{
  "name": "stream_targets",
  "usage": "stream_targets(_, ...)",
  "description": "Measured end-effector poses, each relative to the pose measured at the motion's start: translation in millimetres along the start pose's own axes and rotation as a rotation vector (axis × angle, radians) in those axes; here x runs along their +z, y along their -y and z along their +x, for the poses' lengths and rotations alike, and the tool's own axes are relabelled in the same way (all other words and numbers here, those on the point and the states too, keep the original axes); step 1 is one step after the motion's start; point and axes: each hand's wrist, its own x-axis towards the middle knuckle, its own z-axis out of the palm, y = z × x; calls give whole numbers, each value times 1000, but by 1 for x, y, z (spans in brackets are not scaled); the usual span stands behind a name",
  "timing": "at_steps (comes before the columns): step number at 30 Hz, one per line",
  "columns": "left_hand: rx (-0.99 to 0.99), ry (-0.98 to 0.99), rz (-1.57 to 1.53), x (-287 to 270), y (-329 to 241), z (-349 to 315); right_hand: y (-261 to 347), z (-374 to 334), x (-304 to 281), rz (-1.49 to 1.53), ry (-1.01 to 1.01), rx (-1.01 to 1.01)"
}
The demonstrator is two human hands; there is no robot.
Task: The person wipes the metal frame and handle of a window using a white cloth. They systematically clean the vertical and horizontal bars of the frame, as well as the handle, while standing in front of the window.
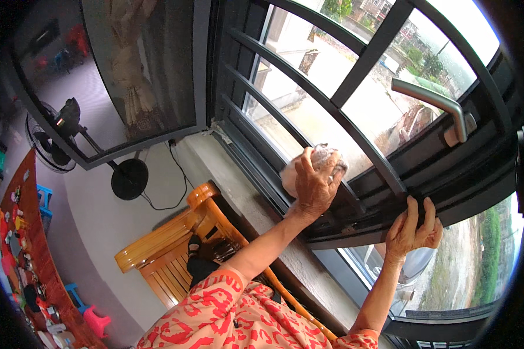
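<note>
My left hand (315,187) is closed around a crumpled whitish cloth (289,177), pressed against the dark bars near the lower part of a window. Part of the cloth sticks out between the fingers and the rest is hidden by the hand. To the right, my right hand (413,234) has its fingers hooked over the lower edge of the dark window sash (471,210), which stands swung open. A silver lever handle (434,100) projects from the sash above that hand. Behind the bars the glass shows a pale yard.
A wooden bench (157,241) stands below the grey sill (239,200). Left of it are a black standing fan (129,179) with a trailing cord, and another dark-framed pane (157,70). A long cluttered red-brown table (32,203) with blue and pink stools runs along the left.
</note>
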Motion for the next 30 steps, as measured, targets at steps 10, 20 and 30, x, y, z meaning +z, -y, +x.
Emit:
stream_targets(10, -74, -73, -144, -9, 44, 55, 1, -1, 2, -90, 2, -15)
stream_targets(20, -158, -185, -186, -19, 90, 111, 3, 2, 0, -179, 23, -13)
stream_targets(30, -98, -27, -306, -10, 47, 49, 1, -1, 3, -203, 50, -3)
